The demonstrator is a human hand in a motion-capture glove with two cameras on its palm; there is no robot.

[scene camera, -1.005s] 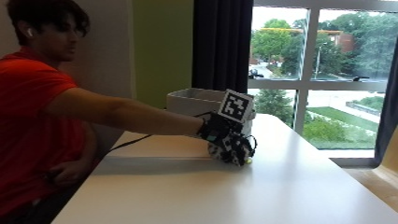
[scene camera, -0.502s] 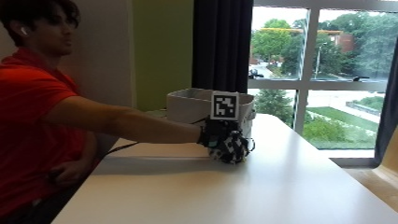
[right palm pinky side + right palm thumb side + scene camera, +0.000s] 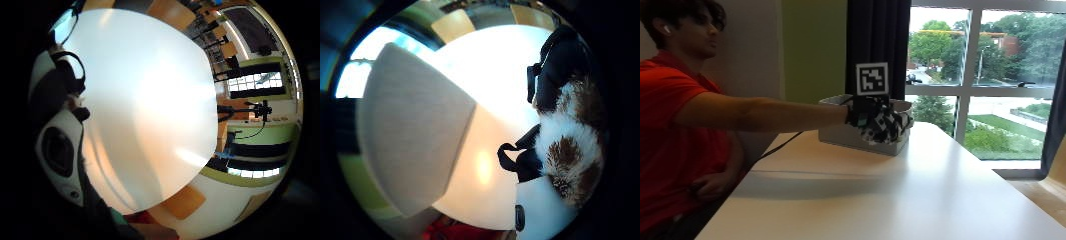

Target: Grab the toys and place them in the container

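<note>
One person sits at the left side of the table (image 3: pixel 859 200), a long white slab with a smooth, slightly glossy top, the right arm stretched out level across it. At the end of that arm the gloved right hand (image 3: pixel 878 125) is raised off the tabletop, in front of the near wall of the single container (image 3: pixel 840 134), a pale grey box with flat sides and an open top that stands on the table toward the window. From the thumb-side palm view the container shows a fine woven-looking surface and a rounded corner. One toy (image 3: pixel 572 150) can be counted: a soft plush thing with shaggy white fur and brown patches, pressed against the palm. The fingers (image 3: pixel 555 65) are curled round it, black glove fabric lying across its fur, so the toy sits held in the hand, above the table and just beside the container, not in it.
</note>
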